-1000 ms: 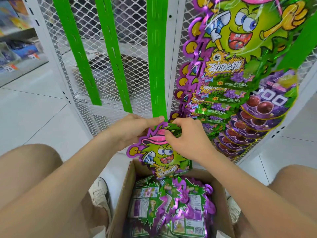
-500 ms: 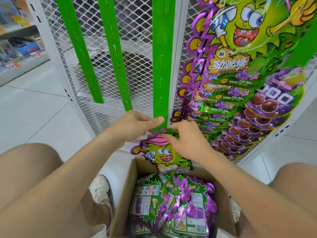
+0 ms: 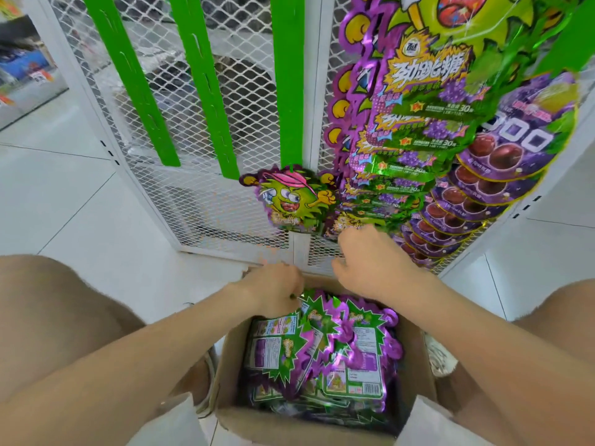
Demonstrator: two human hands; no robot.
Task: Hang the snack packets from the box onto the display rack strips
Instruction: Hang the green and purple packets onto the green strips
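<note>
head view: a second ago you had both hands on one snack packet, working it up to the foot of the third green strip (image 3: 291, 91); now that hung packet (image 3: 291, 199) dangles by its top from the strip's lowest slot, face out, with neither hand on it, so count that one as done. your left hand (image 3: 273, 292) has dropped to the far left corner of the box (image 3: 225, 365), fingers curled down onto the top edge of the packets in the box (image 3: 322, 349); the back of the hand covers the fingertips, so i cannot tell if a pinch is made yet. your right hand (image 3: 370, 268) has come off the packet too and hangs over the box's far rim, fingers loosely curled, nothing in it that shows, just below the lowest packets of the full strip (image 3: 402, 140) on the right. the box looks close to full, packets lying mostly back side up. two more green strips (image 3: 203, 85) to the left on the mesh rack (image 3: 209, 220) are bare, and the third carries only this one packet at its bottom, so the task is early. judged next step: lift a fresh packet and hook it on the slot above the hung one.
</note>
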